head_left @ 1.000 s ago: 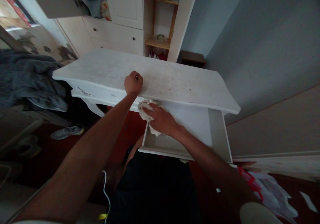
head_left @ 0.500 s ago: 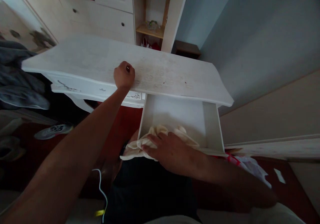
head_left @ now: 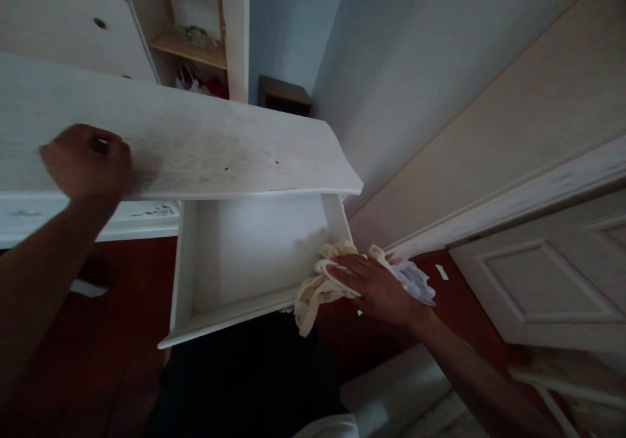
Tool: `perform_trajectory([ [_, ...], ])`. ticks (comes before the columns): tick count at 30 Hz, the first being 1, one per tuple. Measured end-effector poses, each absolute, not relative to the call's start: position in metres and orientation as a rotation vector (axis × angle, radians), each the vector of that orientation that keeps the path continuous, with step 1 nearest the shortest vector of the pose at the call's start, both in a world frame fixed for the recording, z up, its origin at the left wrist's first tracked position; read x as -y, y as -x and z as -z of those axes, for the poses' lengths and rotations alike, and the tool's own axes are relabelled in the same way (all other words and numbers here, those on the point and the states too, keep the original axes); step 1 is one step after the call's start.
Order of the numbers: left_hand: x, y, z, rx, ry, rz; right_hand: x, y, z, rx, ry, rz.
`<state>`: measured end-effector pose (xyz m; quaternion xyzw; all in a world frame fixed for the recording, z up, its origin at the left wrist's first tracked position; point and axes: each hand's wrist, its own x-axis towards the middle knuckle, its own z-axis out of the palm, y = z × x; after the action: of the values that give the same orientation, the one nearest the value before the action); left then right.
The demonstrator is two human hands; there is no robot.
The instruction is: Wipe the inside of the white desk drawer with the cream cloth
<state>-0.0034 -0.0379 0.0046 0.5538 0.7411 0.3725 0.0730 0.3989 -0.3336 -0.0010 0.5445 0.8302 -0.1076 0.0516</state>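
My right hand (head_left: 374, 288) grips a crumpled cream cloth (head_left: 317, 288) against the right front corner of a pulled-out white drawer (head_left: 183, 265). Part of the cloth hangs down over the drawer's front edge; its far end rises beside my fingers. My left hand (head_left: 90, 164) is closed in a fist, resting on the worn white tabletop (head_left: 244, 145) above the drawer. A dark hollow shows in the curl of this fist, and I make out no object in it. The drawer's pale bottom is visible.
A wall (head_left: 391, 131) runs close along the right, with a white panelled door (head_left: 552, 281) farther right. Behind the table stand a white cabinet (head_left: 63, 17) and a small brown box-like unit (head_left: 283, 96). A crumpled plastic bag (head_left: 415, 281) lies on the red floor (head_left: 469, 307).
My right hand has moved the cloth from the drawer's left front part to its right front corner. The view has turned right. My left fist stays on the tabletop.
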Motion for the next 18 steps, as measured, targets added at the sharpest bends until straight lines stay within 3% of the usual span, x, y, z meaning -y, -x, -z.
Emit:
perform_trajectory([
  [9, 0.038, 0.004, -0.005, -2.266, -1.725, -1.193, 0.268, -0.446, 0.026, -2.743, -1.762, 0.072],
  [18, 0.041, 0.002, -0.009, -2.208, -1.746, -1.245, 0.182, -0.395, 0.014, -2.437, -1.847, -0.256],
])
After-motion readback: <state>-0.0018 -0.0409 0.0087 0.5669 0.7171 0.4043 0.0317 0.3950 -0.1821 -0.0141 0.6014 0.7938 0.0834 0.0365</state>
